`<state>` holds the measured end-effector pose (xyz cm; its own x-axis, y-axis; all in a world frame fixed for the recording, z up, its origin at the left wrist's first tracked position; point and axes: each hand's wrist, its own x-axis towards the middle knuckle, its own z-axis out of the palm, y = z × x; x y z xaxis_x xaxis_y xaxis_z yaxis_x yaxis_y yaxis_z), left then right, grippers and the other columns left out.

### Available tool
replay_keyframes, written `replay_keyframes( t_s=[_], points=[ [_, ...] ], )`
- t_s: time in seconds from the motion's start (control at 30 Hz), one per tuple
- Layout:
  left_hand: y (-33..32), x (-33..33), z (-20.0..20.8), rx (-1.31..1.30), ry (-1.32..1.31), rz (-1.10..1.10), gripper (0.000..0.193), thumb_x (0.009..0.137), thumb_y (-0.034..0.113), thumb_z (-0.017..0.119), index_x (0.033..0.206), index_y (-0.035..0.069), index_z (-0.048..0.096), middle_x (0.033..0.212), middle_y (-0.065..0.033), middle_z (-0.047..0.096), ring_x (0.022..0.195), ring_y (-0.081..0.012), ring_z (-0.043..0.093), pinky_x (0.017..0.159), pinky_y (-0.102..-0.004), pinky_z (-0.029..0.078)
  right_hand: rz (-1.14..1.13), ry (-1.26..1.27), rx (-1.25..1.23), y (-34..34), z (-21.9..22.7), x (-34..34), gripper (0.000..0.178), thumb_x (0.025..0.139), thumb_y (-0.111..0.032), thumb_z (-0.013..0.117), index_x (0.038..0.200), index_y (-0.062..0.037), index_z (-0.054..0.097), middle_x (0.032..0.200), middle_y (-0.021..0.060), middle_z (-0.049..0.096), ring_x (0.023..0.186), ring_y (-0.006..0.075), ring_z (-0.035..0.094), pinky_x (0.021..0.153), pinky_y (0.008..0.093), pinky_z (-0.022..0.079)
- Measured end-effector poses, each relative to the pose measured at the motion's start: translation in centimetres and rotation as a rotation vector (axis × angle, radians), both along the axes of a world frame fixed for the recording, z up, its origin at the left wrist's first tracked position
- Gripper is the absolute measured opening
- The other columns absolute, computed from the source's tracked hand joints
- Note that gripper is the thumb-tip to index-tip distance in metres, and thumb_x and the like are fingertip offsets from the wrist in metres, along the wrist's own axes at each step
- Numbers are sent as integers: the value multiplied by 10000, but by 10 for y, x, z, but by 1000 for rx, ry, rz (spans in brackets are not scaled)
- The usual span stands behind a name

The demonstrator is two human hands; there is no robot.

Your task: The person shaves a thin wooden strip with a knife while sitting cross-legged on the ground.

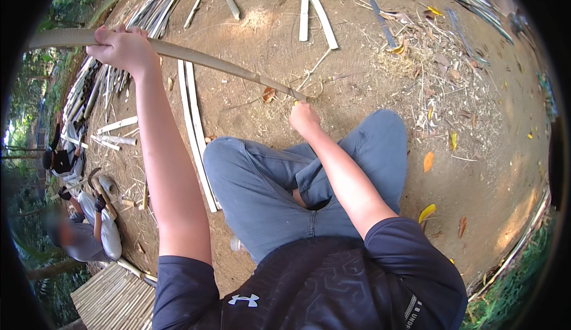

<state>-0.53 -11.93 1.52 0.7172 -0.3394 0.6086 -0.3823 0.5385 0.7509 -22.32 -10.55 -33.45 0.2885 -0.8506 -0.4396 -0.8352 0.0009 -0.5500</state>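
Left hand (122,49) is raised with the arm stretched out, fingers wrapped tight round a long bamboo strip (196,57) near its far-left end. The strip runs in a shallow arc above the ground (369,68), from the upper left down to the right hand (304,119), which sits just above the knees. Right hand is closed in a fist at the strip's thin end; what it grips is too small to tell. The person sits cross-legged in grey trousers (262,181). Two pale slats (193,122) lie on the ground under the left arm, more slats (315,9) toward the top edge, a bamboo pile (95,92) at the left edge. Two other people (83,223) crouch lower left beside a bamboo mat (113,300).
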Motion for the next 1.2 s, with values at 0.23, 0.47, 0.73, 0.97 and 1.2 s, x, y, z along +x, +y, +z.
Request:
replay_keyframes(
  t_s=[0.23,0.47,0.73,0.97,1.2],
  points=[
    [1,4,-4,25,-38,-9,154,1103,251,282,1106,97,298,798,-65,448,508,-100,360,447,-287,309,-129,20,18,-15,-37,-9,351,934,-188,509,1157,68,599,1118,268,694,1077,392,681,916,477,552],
    [0,9,-4,-13,-36,-53,110,1100,221,279,1074,114,275,781,-68,421,506,-110,308,453,-296,279,-153,76,87,-13,-54,-17,340,914,-146,536,1178,41,639,1187,248,678,1131,378,661,950,452,542],
    [0,18,-5,-14,-96,-77,120,1092,209,282,1102,92,254,800,-97,423,538,-141,337,478,-333,307,-111,103,156,-20,-60,-20,309,914,-145,543,1132,-2,709,1253,215,660,1172,358,644,975,445,532],
    [1,7,-5,-48,-68,-92,134,1100,224,304,1075,99,262,801,-96,443,498,-127,330,448,-319,278,-181,134,198,-1,-79,-13,343,880,-105,571,1178,21,686,1265,244,643,1193,358,630,1009,430,513],
    [4,1,-2,-52,-67,-83,130,1088,212,314,1065,90,273,751,-61,435,488,-109,328,424,-305,284,7,210,332,-53,-82,0,345,907,-137,579,1207,-2,679,1312,200,632,1208,340,627,993,426,531]
  ],
)
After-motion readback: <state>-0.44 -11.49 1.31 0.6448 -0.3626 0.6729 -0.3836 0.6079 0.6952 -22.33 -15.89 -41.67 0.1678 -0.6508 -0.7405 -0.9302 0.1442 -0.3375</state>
